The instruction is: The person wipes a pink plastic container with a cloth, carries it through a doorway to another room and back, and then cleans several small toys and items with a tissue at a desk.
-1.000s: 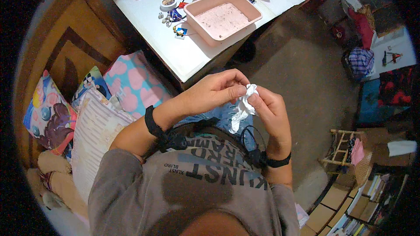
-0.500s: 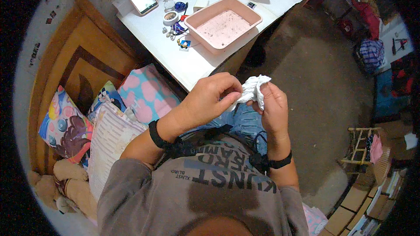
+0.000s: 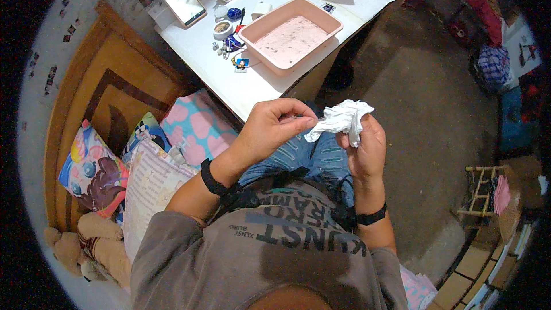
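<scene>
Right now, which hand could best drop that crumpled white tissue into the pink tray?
Probably the right hand: its fingers already grip the white tissue. The left hand only pinches one end. The pink tray lies ahead.

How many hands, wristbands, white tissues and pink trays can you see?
Hands: 2, the left hand and the right hand
Black wristbands: 2, left wristband and right wristband
Crumpled white tissue: 1
Pink tray: 1
Total: 6
</scene>
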Action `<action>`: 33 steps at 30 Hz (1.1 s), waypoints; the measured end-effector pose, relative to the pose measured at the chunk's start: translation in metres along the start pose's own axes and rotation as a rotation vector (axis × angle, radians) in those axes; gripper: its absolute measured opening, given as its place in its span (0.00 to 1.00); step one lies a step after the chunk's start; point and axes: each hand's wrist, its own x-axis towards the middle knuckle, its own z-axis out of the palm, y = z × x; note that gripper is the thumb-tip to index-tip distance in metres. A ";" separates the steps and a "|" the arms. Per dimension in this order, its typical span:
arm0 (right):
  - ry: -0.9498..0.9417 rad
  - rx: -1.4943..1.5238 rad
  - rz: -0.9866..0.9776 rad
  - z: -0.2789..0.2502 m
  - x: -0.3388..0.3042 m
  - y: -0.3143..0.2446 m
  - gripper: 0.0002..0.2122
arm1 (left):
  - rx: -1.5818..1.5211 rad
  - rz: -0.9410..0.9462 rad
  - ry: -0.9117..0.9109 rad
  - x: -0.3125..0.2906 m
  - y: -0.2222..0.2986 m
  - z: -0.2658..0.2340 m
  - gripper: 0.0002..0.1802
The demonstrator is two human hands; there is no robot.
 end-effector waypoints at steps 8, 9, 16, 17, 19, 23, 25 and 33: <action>0.080 -0.032 -0.092 -0.009 0.003 0.005 0.14 | -0.178 -0.063 0.025 0.001 0.003 0.001 0.09; 0.078 -0.026 -0.111 -0.009 0.004 0.005 0.14 | -0.179 -0.064 0.026 0.002 0.002 0.000 0.09; 0.051 -0.072 -0.114 0.006 0.004 0.000 0.15 | -0.309 -0.106 0.061 0.004 -0.002 -0.001 0.09; 0.030 -0.078 -0.104 0.007 0.004 0.000 0.16 | -0.354 -0.132 0.067 0.004 -0.002 -0.001 0.09; 0.008 -0.085 -0.092 0.008 0.005 0.001 0.16 | -0.418 -0.173 0.065 0.005 -0.009 -0.003 0.08; -0.047 -0.077 -0.043 0.017 0.005 0.008 0.17 | -0.566 -0.222 0.054 0.005 -0.020 -0.004 0.08; -0.092 -0.075 -0.054 0.020 0.006 0.013 0.17 | -0.571 -0.208 0.067 0.005 -0.020 -0.004 0.08; -0.162 -0.374 -0.131 0.038 0.003 0.015 0.13 | 0.079 0.192 0.173 -0.002 -0.018 0.001 0.06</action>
